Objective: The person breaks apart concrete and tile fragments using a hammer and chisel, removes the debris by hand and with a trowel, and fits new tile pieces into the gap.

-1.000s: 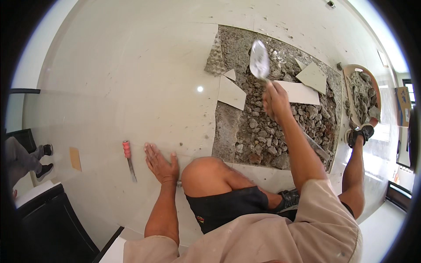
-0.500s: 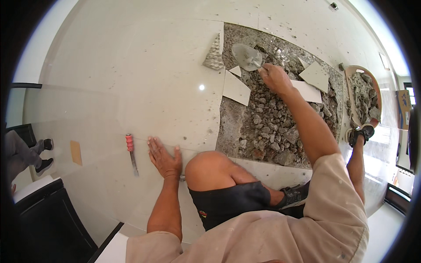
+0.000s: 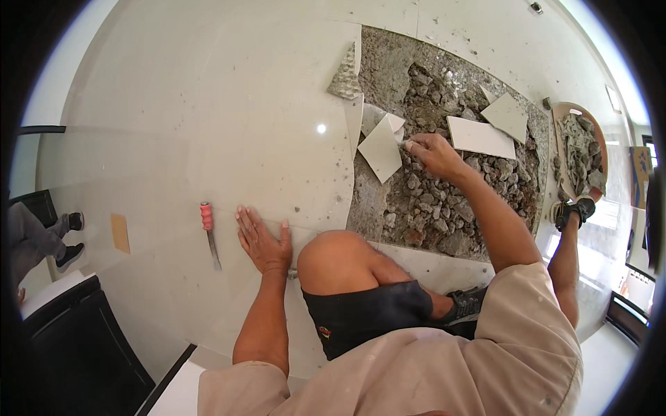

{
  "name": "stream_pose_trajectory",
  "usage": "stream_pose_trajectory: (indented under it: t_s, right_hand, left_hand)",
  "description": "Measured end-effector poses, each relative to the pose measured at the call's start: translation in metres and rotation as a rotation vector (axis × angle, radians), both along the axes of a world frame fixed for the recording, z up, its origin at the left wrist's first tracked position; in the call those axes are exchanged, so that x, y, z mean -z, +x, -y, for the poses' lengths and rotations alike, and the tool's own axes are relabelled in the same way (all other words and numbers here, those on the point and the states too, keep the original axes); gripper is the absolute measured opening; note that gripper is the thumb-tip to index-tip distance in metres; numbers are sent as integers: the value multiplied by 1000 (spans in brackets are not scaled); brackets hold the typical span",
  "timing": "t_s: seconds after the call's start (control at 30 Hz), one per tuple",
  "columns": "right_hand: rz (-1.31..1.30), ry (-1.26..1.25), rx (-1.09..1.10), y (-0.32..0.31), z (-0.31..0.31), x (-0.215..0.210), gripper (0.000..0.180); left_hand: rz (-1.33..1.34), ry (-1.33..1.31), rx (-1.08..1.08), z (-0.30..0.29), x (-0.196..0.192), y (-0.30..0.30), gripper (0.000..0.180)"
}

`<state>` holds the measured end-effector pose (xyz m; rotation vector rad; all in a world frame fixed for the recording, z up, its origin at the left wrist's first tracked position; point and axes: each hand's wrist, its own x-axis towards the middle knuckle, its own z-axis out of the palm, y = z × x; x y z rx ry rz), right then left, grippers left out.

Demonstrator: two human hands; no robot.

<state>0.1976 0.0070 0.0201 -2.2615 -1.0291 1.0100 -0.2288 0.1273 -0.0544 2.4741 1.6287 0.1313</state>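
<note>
The head view shows, at the far left, another person's legs and dark shoes (image 3: 68, 255) on the pale glossy floor (image 3: 208, 104). Next comes a chisel with a red handle (image 3: 208, 232), lying just beside the left hand (image 3: 263, 239). This hand rests flat on the floor, fingers spread apart, holding nothing; it seems to support the body. Beside it is the person's bent knee (image 3: 340, 260).

Further right, the floor is broken open into a patch of grey rubble (image 3: 437, 201). At its left edge lies a broken tile piece (image 3: 380, 149), pale, smooth on top, with sharp straight edges and a pointed corner. The right hand (image 3: 433, 154) is at its right edge, fingers closed together around something thin; a tool is probably there, but I cannot tell for sure.

I judge the tile piece to be stiff, rather light, and brittle, with cutting edges, so it is better to take it by the flat faces near the middle.

More tile fragments (image 3: 480, 136) lie further right, and a shallow pan of debris (image 3: 581, 149) stands beyond.
</note>
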Motion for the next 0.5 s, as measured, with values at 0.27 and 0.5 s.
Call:
stream_pose_trajectory:
  t_s: [0.27, 0.5]
  right_hand:
    - [-363, 56, 261, -33, 2, 8, 40]
    - [540, 327, 431, -71, 49, 21, 29]
  left_hand:
    - [-38, 32, -15, 0, 2, -4, 93]
    - [17, -12, -11, 2, -1, 1, 92]
